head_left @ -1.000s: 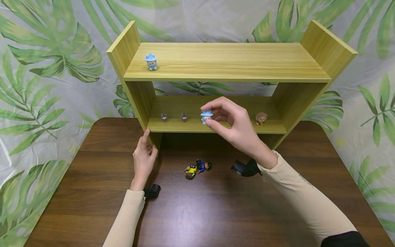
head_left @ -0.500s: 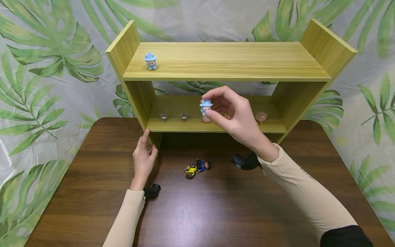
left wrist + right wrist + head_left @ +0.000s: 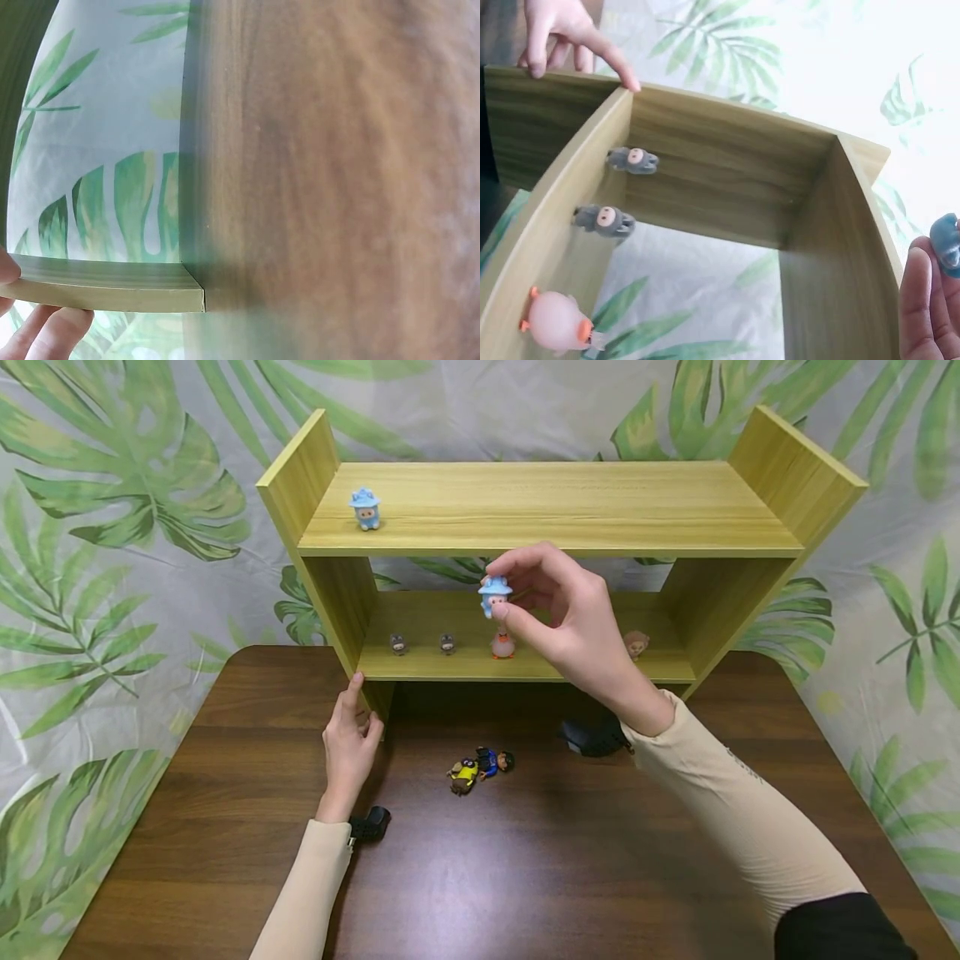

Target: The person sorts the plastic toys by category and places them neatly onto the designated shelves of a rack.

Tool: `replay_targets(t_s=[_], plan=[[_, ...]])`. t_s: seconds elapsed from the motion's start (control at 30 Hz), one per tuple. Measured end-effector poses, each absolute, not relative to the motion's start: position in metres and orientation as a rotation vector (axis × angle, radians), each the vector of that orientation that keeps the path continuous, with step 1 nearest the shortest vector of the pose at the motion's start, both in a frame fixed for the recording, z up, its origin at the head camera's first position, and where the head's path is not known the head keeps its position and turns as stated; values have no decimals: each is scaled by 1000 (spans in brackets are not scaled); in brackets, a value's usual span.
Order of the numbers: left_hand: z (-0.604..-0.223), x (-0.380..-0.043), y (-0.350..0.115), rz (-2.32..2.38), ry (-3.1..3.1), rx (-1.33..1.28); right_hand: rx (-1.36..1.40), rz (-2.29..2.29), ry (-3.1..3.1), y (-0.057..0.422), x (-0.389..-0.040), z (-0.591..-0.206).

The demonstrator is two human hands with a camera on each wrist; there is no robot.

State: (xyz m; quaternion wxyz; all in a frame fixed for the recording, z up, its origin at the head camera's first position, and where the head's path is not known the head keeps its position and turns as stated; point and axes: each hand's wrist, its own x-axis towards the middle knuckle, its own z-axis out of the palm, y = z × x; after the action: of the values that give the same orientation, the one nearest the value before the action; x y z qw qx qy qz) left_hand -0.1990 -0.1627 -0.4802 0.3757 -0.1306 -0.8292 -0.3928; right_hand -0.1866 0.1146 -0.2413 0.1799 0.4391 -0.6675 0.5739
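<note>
The right hand [image 3: 573, 614] is pinching a blue figurine [image 3: 493, 598] in front of the shelf [image 3: 585, 510], which is looking light, stiff, best held below its brim. The left hand [image 3: 349, 743] is gripping the shelf's left side. One blue twin [image 3: 366, 512] is standing near the upper board's left edge; lower, two grey figures [image 3: 397, 645], one pink duck [image 3: 502, 647], one brown figure [image 3: 637, 644]; two dolls [image 3: 465, 775] are lying on the worktop [image 3: 255, 827].

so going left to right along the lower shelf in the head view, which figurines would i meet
First gray figurine, second gray figurine, pink duck, then brown figurine, partly hidden by the right hand.
</note>
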Motion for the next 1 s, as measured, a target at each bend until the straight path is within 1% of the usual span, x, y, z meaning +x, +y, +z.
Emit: replay_targets(t_s=[0.3, 1.0], plan=[[-480, -199, -163, -997, -2123, -328, 1192, 1570, -1872, 109, -192, -228], [-481, -199, -163, -995, -2125, -328, 1186, 1529, -1880, 90, -209, -205]])
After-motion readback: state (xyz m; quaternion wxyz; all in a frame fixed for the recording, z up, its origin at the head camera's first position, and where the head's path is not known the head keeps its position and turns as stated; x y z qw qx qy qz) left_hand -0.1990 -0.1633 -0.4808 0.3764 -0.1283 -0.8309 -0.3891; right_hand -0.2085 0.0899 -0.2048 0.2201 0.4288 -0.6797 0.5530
